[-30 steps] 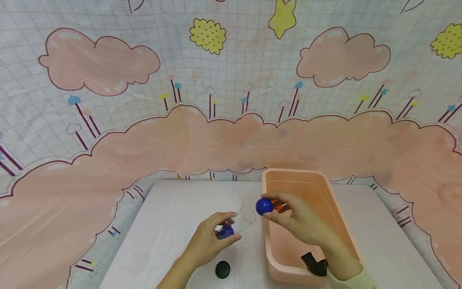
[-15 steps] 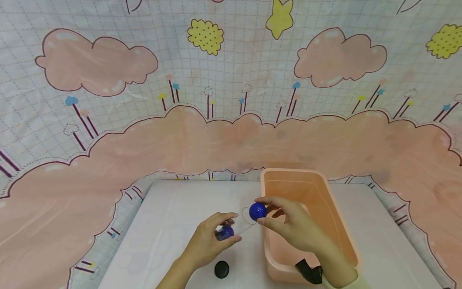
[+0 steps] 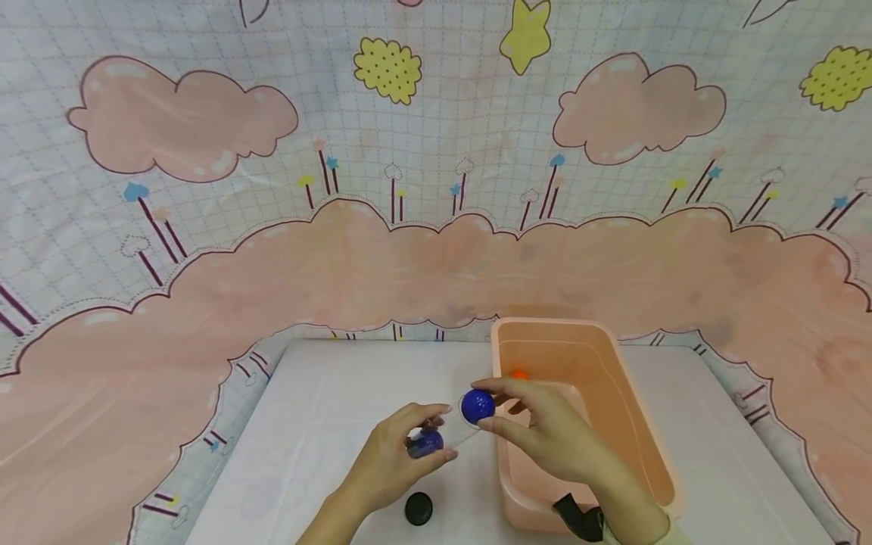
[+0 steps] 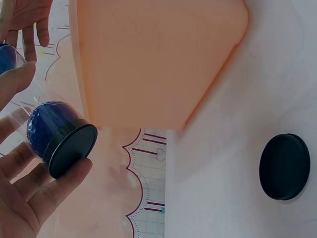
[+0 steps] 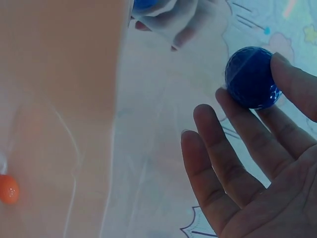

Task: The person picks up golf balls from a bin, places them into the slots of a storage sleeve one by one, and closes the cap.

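Observation:
My left hand [image 3: 390, 458] holds a clear tube [image 3: 451, 430] tilted, its mouth toward the right. A blue golf ball [image 4: 52, 121] lies at the tube's lower end, against a black end cap [image 4: 74, 151]. Between thumb and fingertips, my right hand [image 3: 548, 428] pinches a second blue golf ball [image 3: 478, 407], which overlaps the tube's mouth in the head view. Its dimples show in the right wrist view, where the other fingers spread away from it. A loose black cap [image 3: 418, 509] lies on the white table below the left hand.
A peach plastic bin [image 3: 502, 462] stands right of the tube, under my right forearm. Inside it, an orange ball [image 3: 520, 375] shows near the far left corner. A black strap [image 3: 577, 518] hangs at my right wrist. A patterned cloth [image 3: 436, 265] backs the table.
My right hand has moved left and slightly down with its golf ball, from over the bin's edge to the tube's mouth. The left hand and tube stay nearly still.

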Action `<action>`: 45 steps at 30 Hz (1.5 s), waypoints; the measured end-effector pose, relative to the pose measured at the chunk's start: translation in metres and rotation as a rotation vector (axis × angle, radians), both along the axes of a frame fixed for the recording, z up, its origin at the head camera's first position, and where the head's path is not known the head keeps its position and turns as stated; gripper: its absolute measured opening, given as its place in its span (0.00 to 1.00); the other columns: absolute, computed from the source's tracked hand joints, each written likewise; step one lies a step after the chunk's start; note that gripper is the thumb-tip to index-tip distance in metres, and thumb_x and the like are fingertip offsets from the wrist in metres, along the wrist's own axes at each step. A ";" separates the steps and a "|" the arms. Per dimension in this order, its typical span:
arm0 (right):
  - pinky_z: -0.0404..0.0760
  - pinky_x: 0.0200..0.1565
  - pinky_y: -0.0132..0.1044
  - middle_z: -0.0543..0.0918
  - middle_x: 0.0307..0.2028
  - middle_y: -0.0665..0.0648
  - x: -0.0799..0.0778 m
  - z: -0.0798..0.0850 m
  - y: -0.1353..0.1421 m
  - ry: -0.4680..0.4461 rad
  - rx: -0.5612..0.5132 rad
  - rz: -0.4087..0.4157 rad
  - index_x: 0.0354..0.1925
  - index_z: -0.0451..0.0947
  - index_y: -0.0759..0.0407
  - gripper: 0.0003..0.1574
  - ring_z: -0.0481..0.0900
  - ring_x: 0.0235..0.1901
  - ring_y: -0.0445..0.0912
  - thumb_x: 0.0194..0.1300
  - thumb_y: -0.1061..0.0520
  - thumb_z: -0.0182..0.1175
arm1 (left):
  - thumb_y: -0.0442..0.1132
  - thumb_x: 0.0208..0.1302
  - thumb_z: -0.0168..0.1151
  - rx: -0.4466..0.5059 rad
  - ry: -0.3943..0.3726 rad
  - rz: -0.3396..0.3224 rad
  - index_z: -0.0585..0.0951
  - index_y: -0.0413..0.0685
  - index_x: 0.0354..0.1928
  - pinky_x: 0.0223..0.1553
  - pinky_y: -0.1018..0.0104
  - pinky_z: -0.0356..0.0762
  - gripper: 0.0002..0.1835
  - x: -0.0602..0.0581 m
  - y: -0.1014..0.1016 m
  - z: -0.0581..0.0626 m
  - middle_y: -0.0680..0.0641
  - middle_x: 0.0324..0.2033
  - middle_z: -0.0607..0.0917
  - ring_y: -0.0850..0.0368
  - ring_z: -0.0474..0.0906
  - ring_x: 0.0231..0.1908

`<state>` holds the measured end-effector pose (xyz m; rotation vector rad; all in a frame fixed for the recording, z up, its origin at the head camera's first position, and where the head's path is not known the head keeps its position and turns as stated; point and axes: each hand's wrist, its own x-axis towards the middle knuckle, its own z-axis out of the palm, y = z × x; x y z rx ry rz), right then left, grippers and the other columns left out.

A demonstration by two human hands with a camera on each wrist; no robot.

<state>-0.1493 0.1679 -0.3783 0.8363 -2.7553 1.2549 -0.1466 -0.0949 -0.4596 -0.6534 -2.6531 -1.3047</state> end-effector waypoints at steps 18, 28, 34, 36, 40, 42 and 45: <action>0.83 0.51 0.40 0.85 0.55 0.39 0.001 0.001 -0.004 0.016 0.037 0.025 0.64 0.79 0.41 0.25 0.83 0.51 0.39 0.71 0.42 0.65 | 0.63 0.62 0.71 0.016 -0.026 -0.021 0.79 0.73 0.64 0.51 0.55 0.88 0.28 0.001 0.003 0.005 0.61 0.49 0.89 0.53 0.87 0.52; 0.83 0.52 0.37 0.84 0.57 0.40 0.000 -0.001 -0.002 0.033 0.042 0.052 0.65 0.77 0.39 0.25 0.83 0.51 0.38 0.73 0.40 0.63 | 0.62 0.61 0.73 0.008 -0.023 -0.016 0.79 0.71 0.64 0.50 0.58 0.88 0.29 0.000 0.003 0.006 0.61 0.52 0.88 0.58 0.86 0.52; 0.84 0.54 0.39 0.82 0.60 0.38 0.000 -0.001 -0.002 0.022 0.047 0.053 0.65 0.77 0.37 0.24 0.83 0.51 0.37 0.74 0.39 0.62 | 0.61 0.61 0.73 0.007 0.001 -0.018 0.79 0.72 0.64 0.49 0.59 0.88 0.29 0.001 0.003 0.004 0.59 0.55 0.87 0.60 0.86 0.51; 0.84 0.54 0.40 0.82 0.60 0.38 0.001 -0.001 -0.002 0.016 0.047 0.055 0.65 0.77 0.37 0.24 0.83 0.51 0.37 0.74 0.40 0.62 | 0.61 0.61 0.73 0.006 0.004 -0.017 0.79 0.72 0.64 0.49 0.59 0.88 0.29 0.001 0.003 0.004 0.59 0.55 0.87 0.60 0.86 0.51; 0.84 0.54 0.40 0.83 0.60 0.40 0.002 0.000 -0.002 0.013 0.044 0.058 0.65 0.77 0.37 0.24 0.83 0.51 0.38 0.74 0.40 0.62 | 0.62 0.60 0.73 0.008 -0.002 -0.018 0.79 0.72 0.64 0.50 0.61 0.87 0.29 0.002 0.003 0.005 0.61 0.56 0.86 0.62 0.85 0.51; 0.84 0.54 0.40 0.83 0.60 0.41 0.002 0.001 -0.002 0.013 0.048 0.059 0.65 0.77 0.37 0.24 0.83 0.51 0.38 0.74 0.40 0.62 | 0.62 0.60 0.73 0.009 -0.007 -0.021 0.79 0.72 0.64 0.50 0.61 0.87 0.30 0.002 0.003 0.005 0.61 0.56 0.86 0.62 0.85 0.52; 0.84 0.54 0.41 0.83 0.61 0.42 0.002 0.003 -0.002 0.014 0.058 0.064 0.65 0.77 0.37 0.24 0.83 0.52 0.38 0.74 0.39 0.61 | 0.62 0.60 0.74 0.011 -0.009 -0.022 0.79 0.71 0.64 0.50 0.61 0.87 0.30 0.003 0.002 0.006 0.61 0.55 0.86 0.62 0.85 0.51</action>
